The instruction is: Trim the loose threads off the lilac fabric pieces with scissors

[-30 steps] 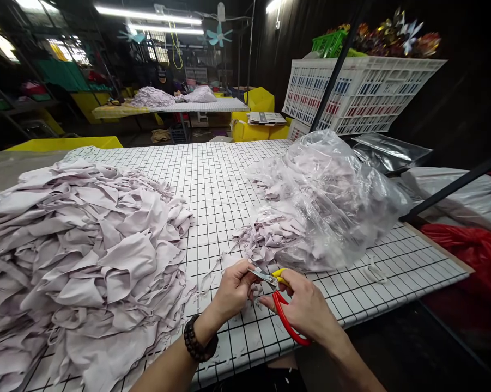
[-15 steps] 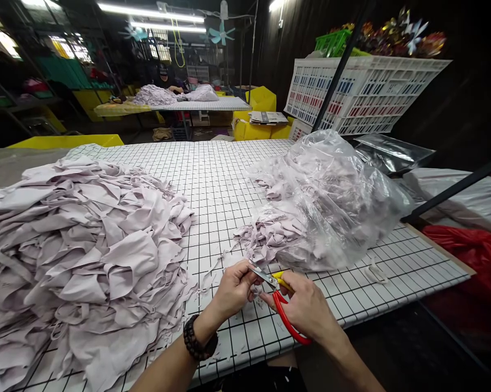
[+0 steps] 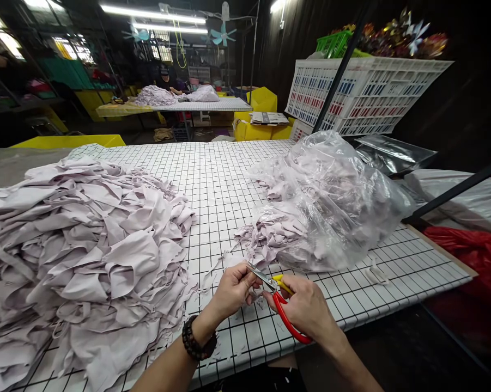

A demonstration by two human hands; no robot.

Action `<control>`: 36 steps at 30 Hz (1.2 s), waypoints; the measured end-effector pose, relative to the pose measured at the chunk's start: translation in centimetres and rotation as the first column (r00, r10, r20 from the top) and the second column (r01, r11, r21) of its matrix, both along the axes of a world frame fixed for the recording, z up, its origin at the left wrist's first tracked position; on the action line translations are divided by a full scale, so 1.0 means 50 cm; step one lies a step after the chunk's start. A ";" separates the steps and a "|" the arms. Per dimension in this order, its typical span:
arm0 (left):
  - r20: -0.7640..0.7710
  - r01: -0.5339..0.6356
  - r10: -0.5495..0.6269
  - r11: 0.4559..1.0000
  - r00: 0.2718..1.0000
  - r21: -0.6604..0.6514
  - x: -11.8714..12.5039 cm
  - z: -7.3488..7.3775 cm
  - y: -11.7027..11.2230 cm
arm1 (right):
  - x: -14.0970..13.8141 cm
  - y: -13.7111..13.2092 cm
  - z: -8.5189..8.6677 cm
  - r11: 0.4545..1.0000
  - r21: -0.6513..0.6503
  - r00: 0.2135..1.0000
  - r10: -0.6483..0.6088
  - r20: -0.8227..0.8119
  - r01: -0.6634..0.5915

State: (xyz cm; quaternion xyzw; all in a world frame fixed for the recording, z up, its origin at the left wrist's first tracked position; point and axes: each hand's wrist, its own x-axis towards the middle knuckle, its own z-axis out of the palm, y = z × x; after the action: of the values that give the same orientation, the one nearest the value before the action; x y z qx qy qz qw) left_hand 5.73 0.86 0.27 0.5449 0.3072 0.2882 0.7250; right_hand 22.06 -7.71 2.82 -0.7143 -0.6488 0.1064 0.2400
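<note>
While left hand (image 3: pixel 230 289) is pinching scrap (image 3: pixel 256 296), right hand (image 3: pixel 307 306) is gripping scissors (image 3: pixel 272 283) alongside; probably trimming, next snip needing steadiness.

This is a textile workshop: a broad grid-patterned table (image 3: pixel 212 174) bears a heap of pale cloth pieces (image 3: pixel 85 234) and a clear plastic bag (image 3: pixel 343 190) of similar cloth, and white plastic crates (image 3: pixel 371 98) stand beside it. In the dim background, under tube lights (image 3: pixel 153 13) and fans (image 3: pixel 223 34), another person (image 3: pixel 165 79) appears to be handling more cloth (image 3: pixel 155 96) at a second table (image 3: pixel 232 104).
</note>
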 end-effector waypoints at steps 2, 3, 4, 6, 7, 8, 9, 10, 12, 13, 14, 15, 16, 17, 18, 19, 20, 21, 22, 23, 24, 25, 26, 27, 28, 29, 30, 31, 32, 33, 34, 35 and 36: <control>-0.003 0.002 -0.002 1.000 1.000 -0.031 0.000 -0.004 0.000 | 0.001 0.000 -0.001 1.000 0.013 1.000 0.000 0.009 0.000; -0.006 0.001 -0.002 0.999 1.000 -0.043 0.000 -0.006 -0.001 | 0.001 0.000 -0.002 1.000 0.018 1.000 0.000 0.014 0.000; -0.010 -0.001 0.000 0.999 1.000 -0.051 0.000 -0.007 -0.001 | 0.000 0.001 -0.003 1.000 0.022 1.000 0.000 0.016 0.000; -0.015 -0.009 0.008 0.998 1.000 -0.060 0.000 -0.007 -0.001 | 0.000 0.002 -0.006 1.000 0.025 1.000 -0.002 0.011 0.002; -0.015 -0.015 0.014 0.998 1.000 -0.064 -0.001 -0.006 -0.001 | 0.000 0.002 -0.008 1.000 0.024 1.000 -0.001 -0.006 0.001; -0.011 -0.020 0.020 0.997 1.000 -0.068 -0.002 -0.005 0.000 | 0.000 0.003 -0.009 1.000 0.018 0.999 0.003 -0.042 -0.002; -0.003 -0.024 0.024 0.997 1.000 -0.072 -0.003 -0.003 0.000 | 0.002 0.004 -0.011 1.000 0.003 0.995 0.007 -0.103 -0.006; 0.009 -0.024 0.025 0.997 1.000 -0.077 -0.004 -0.002 0.001 | 0.004 0.006 -0.012 1.000 -0.018 0.982 0.008 -0.187 -0.011; 0.034 -0.019 0.022 0.996 0.999 -0.090 -0.006 0.001 0.004 | 0.013 0.009 -0.016 0.997 -0.067 0.922 -0.002 -0.388 -0.026; 0.046 -0.016 0.020 0.995 0.999 -0.100 -0.007 0.001 0.005 | 0.019 0.011 -0.018 0.996 -0.085 0.874 -0.012 -0.486 -0.033; 0.058 -0.011 0.018 0.994 0.998 -0.113 -0.008 0.002 0.005 | 0.026 0.014 -0.021 0.995 -0.095 0.822 -0.023 -0.570 -0.037; 0.068 -0.007 0.015 0.991 0.998 -0.131 -0.008 0.002 0.005 | 0.034 0.017 -0.025 0.994 -0.097 0.772 -0.031 -0.635 -0.039; 0.077 -0.003 0.015 0.988 0.997 -0.153 -0.009 0.003 0.006 | 0.043 0.021 -0.030 0.995 -0.095 0.730 -0.039 -0.682 -0.036; 0.090 0.000 0.016 0.984 0.996 -0.176 -0.011 0.004 0.005 | 0.052 0.026 -0.036 0.996 -0.092 0.701 -0.051 -0.711 -0.021; 0.109 0.002 0.019 0.981 0.994 -0.196 -0.014 0.005 0.005 | 0.060 0.031 -0.042 0.996 -0.086 0.688 -0.067 -0.723 0.007; 0.133 0.003 0.025 0.978 0.991 -0.208 -0.018 0.007 0.006 | 0.068 0.037 -0.048 0.996 -0.072 0.689 -0.083 -0.720 0.045; 0.159 -0.002 0.035 0.978 0.987 -0.207 -0.024 0.010 0.006 | 0.074 0.044 -0.054 0.995 -0.053 0.701 -0.096 -0.707 0.084; 0.182 -0.011 0.046 0.981 0.982 -0.193 -0.032 0.014 0.008 | 0.079 0.052 -0.060 0.993 -0.031 0.720 -0.103 -0.687 0.113; 0.200 -0.023 0.056 0.986 0.978 -0.166 -0.041 0.019 0.010 | 0.081 0.062 -0.065 0.992 -0.010 0.742 -0.100 -0.663 0.125; 0.210 -0.039 0.066 0.991 0.976 -0.130 -0.052 0.024 0.014 | 0.081 0.072 -0.069 0.994 0.004 0.765 -0.084 -0.638 0.112; 0.210 -0.062 0.079 0.994 0.975 -0.087 -0.062 0.030 0.018 | 0.078 0.084 -0.071 0.997 0.010 0.790 -0.056 -0.611 0.079; 0.205 -0.091 0.096 0.995 0.974 -0.037 -0.073 0.037 0.024 | 0.072 0.097 -0.072 0.999 0.009 0.813 -0.021 -0.582 0.033; 0.198 -0.120 0.114 0.993 0.973 0.015 -0.084 0.044 0.030 | 0.065 0.111 -0.072 1.000 0.006 0.835 0.022 -0.550 -0.022; 0.193 -0.147 0.132 0.987 0.972 0.068 -0.095 0.052 0.037 | 0.056 0.125 -0.070 0.997 0.006 0.856 0.066 -0.513 -0.073; 0.190 -0.176 0.152 0.977 0.970 0.119 -0.105 0.060 0.044 | 0.048 0.139 -0.067 0.994 0.010 0.874 0.104 -0.475 -0.112; 0.190 -0.206 0.174 0.964 0.966 0.169 -0.115 0.068 0.052 | 0.041 0.152 -0.061 0.991 0.016 0.888 0.129 -0.441 -0.136; 0.193 -0.239 0.199 0.948 0.961 0.212 -0.126 0.078 0.060 | 0.037 0.163 -0.054 0.989 0.022 0.896 0.140 -0.421 -0.144; 0.197 -0.276 0.230 0.928 0.953 0.251 -0.137 0.089 0.068 | 0.037 0.171 -0.045 0.990 0.023 0.898 0.135 -0.418 -0.139; 0.199 -0.314 0.265 0.906 0.944 0.282 -0.149 0.102 0.077 | 0.040 0.176 -0.034 0.991 0.015 0.892 0.124 -0.435 -0.130; 0.204 -0.354 0.303 0.885 0.931 0.303 -0.161 0.116 0.087 | 0.047 0.177 -0.022 0.992 -0.004 0.878 0.111 -0.465 -0.127; 0.217 -0.396 0.340 0.862 0.915 0.316 -0.173 0.131 0.098 | 0.056 0.176 -0.009 0.990 -0.031 0.858 0.102 -0.503 -0.136; 0.237 -0.438 0.375 0.837 0.896 0.327 -0.182 0.146 0.112 | 0.066 0.172 0.004 0.986 -0.059 0.833 0.099 -0.544 -0.156; 0.264 -0.479 0.406 0.808 0.875 0.345 -0.189 0.161 0.129 | 0.074 0.165 0.016 0.979 -0.082 0.802 0.104 -0.588 -0.187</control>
State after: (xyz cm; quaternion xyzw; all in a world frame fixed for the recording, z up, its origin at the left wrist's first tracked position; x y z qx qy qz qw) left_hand -3.72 7.30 8.31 0.5663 0.2949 0.5533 0.5350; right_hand 25.78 0.55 3.63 -0.6105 -0.5887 0.3811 0.3681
